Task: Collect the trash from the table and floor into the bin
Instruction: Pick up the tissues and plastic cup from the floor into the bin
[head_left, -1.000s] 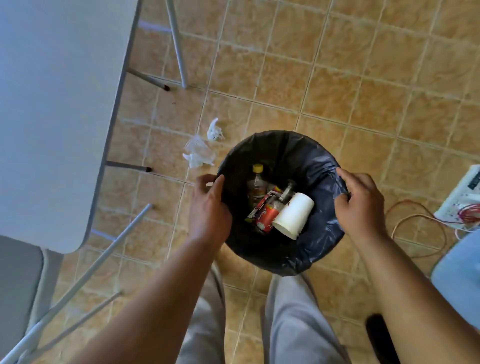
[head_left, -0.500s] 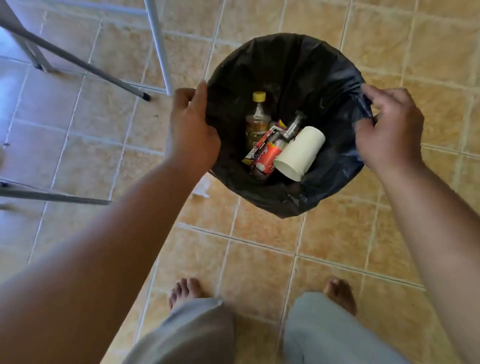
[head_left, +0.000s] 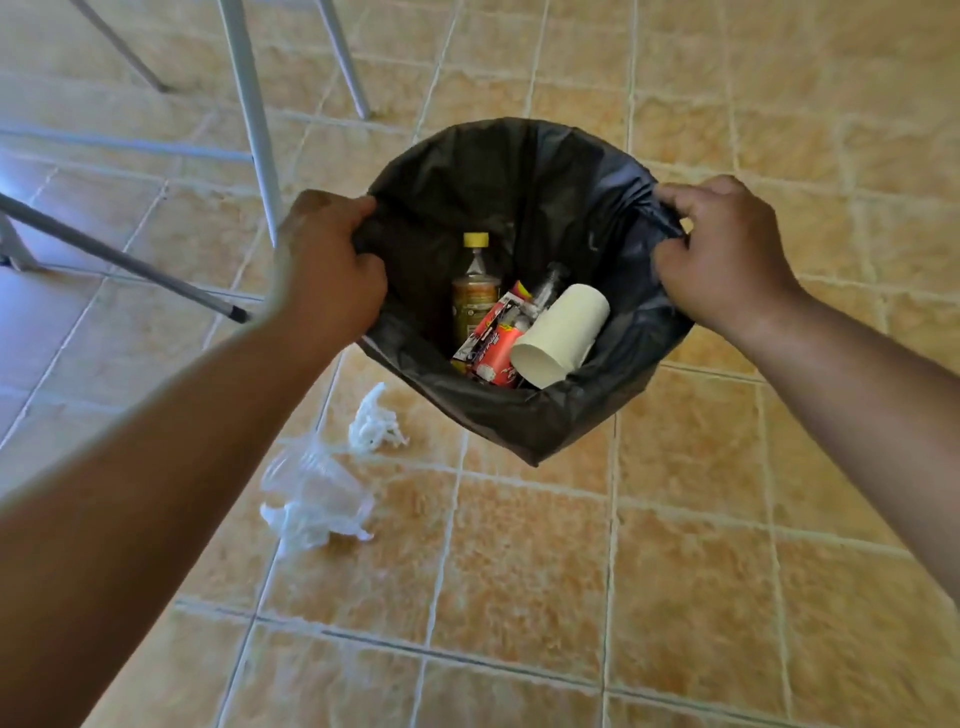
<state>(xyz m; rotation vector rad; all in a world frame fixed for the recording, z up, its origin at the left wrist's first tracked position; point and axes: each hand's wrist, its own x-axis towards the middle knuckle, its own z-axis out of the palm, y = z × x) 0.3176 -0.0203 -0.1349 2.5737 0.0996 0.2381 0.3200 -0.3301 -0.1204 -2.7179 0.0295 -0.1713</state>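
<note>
The left hand (head_left: 327, 265) grips the bin's (head_left: 519, 171) rim at 9 o'clock, the right hand (head_left: 722, 254) at 3. Inside lie a bottle (head_left: 474, 291) and a cup (head_left: 561, 332); a tissue (head_left: 374, 423) and clear plastic (head_left: 311, 499) lie on the floor (head_left: 675, 519) at its 7 o'clock.

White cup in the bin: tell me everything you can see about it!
The white cup looks like plain cream-white paper, not crushed. It lies on its side atop the other trash inside the black bag, open mouth toward the lower left, base up and right. Its mouth end rests against a red can. The left hand and right hand grip the bag's rim, not the cup.
</note>
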